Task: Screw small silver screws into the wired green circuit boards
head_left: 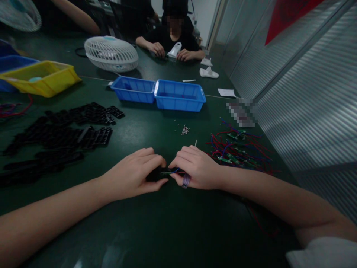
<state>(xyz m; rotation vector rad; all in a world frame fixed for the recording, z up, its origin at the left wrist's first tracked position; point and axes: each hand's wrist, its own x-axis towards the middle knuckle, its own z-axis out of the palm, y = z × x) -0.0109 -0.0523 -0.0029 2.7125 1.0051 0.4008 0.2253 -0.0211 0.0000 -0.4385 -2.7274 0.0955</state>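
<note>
Black part with red, blue wires

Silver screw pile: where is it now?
In the head view, the pile of silver screws lies mid-frame, just this side of the blue plastic bins, beyond the right hand and left of the tangled red and blue wires.

We log: table smooth, faintly glossy green; bins at 12 o'clock glossy blue plastic; held housing matt black plastic; screwdriver handle translucent purple plastic.
</note>
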